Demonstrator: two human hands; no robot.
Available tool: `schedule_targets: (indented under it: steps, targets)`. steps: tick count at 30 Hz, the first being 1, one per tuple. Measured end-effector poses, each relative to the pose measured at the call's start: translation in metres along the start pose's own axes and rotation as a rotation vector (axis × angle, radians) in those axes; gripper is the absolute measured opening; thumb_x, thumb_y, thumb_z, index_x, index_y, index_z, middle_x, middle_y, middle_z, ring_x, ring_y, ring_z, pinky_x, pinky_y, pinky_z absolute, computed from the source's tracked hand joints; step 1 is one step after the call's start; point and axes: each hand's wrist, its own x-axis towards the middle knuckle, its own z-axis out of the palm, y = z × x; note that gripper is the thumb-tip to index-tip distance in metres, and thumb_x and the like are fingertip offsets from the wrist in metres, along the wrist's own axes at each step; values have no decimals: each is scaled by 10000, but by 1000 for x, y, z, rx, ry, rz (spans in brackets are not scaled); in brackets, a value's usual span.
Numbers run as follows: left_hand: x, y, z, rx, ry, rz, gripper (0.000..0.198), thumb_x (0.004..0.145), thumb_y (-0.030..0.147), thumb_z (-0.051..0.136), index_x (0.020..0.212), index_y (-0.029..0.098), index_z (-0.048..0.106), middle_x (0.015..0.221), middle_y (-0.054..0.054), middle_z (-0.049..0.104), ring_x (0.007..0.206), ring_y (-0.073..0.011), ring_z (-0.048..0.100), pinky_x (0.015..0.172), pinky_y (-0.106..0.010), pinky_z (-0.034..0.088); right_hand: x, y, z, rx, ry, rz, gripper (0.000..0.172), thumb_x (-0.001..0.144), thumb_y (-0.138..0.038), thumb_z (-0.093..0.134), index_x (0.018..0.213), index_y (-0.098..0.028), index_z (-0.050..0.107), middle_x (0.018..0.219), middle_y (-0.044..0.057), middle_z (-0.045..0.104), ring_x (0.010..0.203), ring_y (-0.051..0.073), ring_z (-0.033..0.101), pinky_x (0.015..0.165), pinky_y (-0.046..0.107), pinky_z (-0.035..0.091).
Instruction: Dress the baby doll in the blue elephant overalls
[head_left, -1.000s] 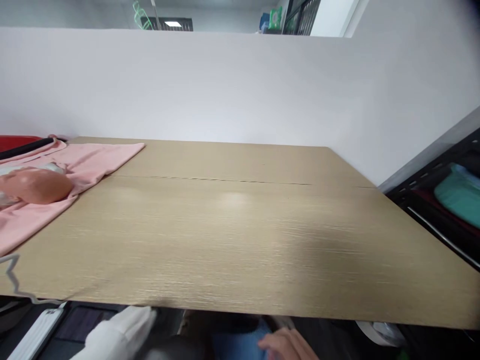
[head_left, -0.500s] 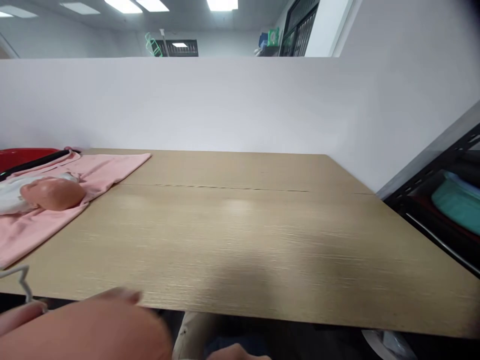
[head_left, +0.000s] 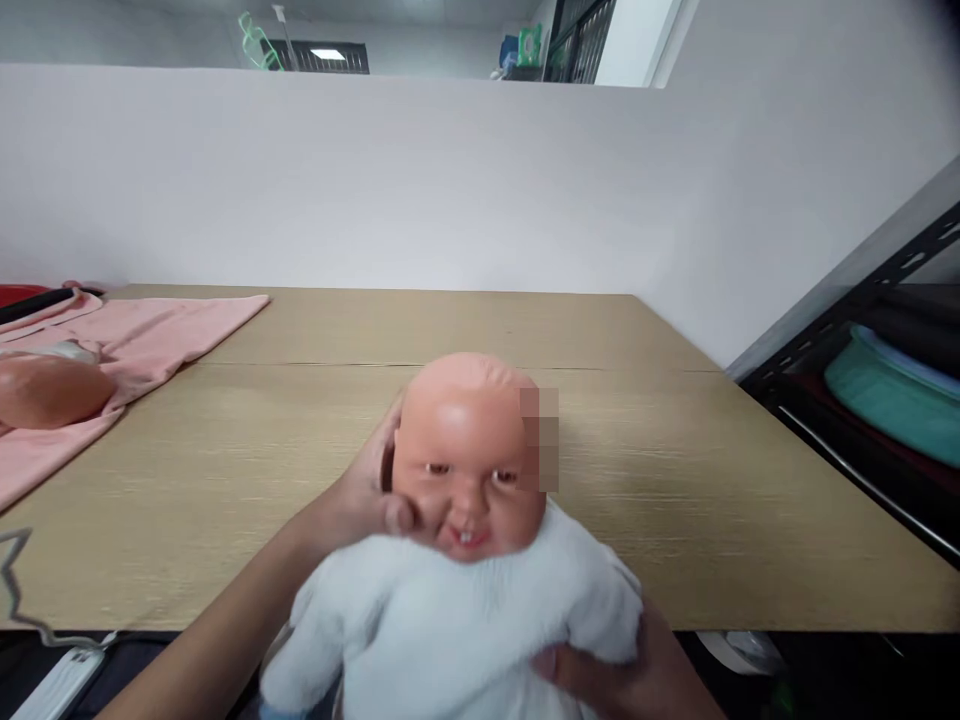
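Note:
A baby doll [head_left: 457,600] in a fluffy white top is held up in front of me, its head toward the far wall. My left hand [head_left: 371,490] is wrapped around the side and back of the doll's head, the thumb at its cheek. Lower down, my right hand [head_left: 600,680] grips the doll's body below its sleeve, with the thumb on the white cloth. Most of the fingers of both hands are hidden behind the doll. The doll's lower body runs out of the frame.
A wooden table [head_left: 300,430] spreads beyond the doll to a white wall [head_left: 420,190]. On its left lies a pink cloth [head_left: 180,325] with another doll [head_left: 56,390], partly cut off. Black shelving with teal basins [head_left: 885,395] stands at the right. A grey cord [head_left: 11,580] hangs bottom left.
The doll has come from the lower left edge to the middle, now upright and face toward me. Both hands are now on it. The view has shifted slightly right and down.

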Motion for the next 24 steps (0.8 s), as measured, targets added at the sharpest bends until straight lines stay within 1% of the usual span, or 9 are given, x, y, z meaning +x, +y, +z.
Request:
schedule_targets:
  steps: [2, 4, 6, 9, 13, 16, 18, 21, 24]
  targets:
    - [25, 1, -3, -14, 8, 12, 1105, 649, 818, 1001, 1574, 329, 647, 1497, -154, 773, 1523, -501, 640, 1227, -600, 598, 12, -9, -5, 113, 57, 113, 751, 672, -533, 1031, 1343, -257, 838, 1344, 138, 868, 1299, 427, 811, 1130, 574, 673]
    - [48, -1, -8, -51, 30, -9, 1120, 656, 818, 1001, 1570, 284, 637, 1465, -172, 791, 1475, -508, 679, 1208, -613, 609, 28, -18, -10, 205, 88, 182, 740, 663, -518, 1046, 1321, -250, 836, 1334, 133, 872, 1304, 418, 808, 1151, 587, 659]
    - [68, -5, -13, -103, 50, -47, 1099, 673, 817, 993, 1549, 249, 649, 1403, -176, 822, 1449, -508, 700, 1221, -617, 598, 49, -25, -16, 232, 73, 184, 720, 669, -513, 1060, 1302, -248, 839, 1332, 128, 873, 1311, 414, 805, 1159, 588, 653]
    - [97, -16, -23, -172, 63, -83, 997, 723, 791, 979, 1499, 233, 694, 1365, -145, 846, 1483, -494, 679, 1276, -599, 559, 82, -29, -25, 239, 28, 195, 661, 679, -525, 1075, 1237, -247, 856, 1311, 108, 881, 1294, 398, 814, 1133, 545, 671]
    - [131, -29, -41, -220, 19, -178, 826, 856, 777, 874, 1461, 233, 736, 1350, -99, 857, 1519, -476, 655, 1312, -593, 534, 121, -29, -33, 245, -8, 211, 593, 729, -520, 1056, 1223, -262, 855, 1317, 78, 881, 1272, 368, 822, 1088, 490, 689]
    - [152, -37, -52, -214, 29, -236, 715, 963, 754, 752, 1445, 227, 748, 1328, -84, 866, 1510, -459, 667, 1318, -594, 534, 144, -28, -37, 224, -40, 218, 592, 761, -524, 1036, 1252, -250, 852, 1331, 84, 876, 1290, 366, 812, 1110, 495, 673]
    - [162, -41, -58, -212, 47, -240, 679, 984, 743, 722, 1418, 222, 762, 1311, -81, 873, 1504, -457, 672, 1323, -593, 531, 158, -27, -39, 204, -44, 215, 579, 759, -527, 1035, 1234, -247, 859, 1324, 85, 877, 1294, 372, 808, 1126, 508, 665]
    - [175, -50, -65, -197, 67, -217, 658, 966, 726, 765, 1386, 220, 773, 1325, -86, 870, 1513, -469, 662, 1332, -595, 521, 176, -23, -42, 180, -34, 234, 568, 746, -528, 1039, 1212, -252, 864, 1322, 80, 877, 1288, 372, 808, 1138, 507, 656]
    - [184, -58, -73, -186, 112, -199, 655, 947, 676, 827, 1416, 226, 749, 1369, -100, 857, 1511, -468, 663, 1338, -593, 509, 190, -20, -45, 178, -29, 276, 590, 749, -547, 1026, 1222, -236, 858, 1303, 86, 882, 1256, 367, 819, 1108, 487, 664]
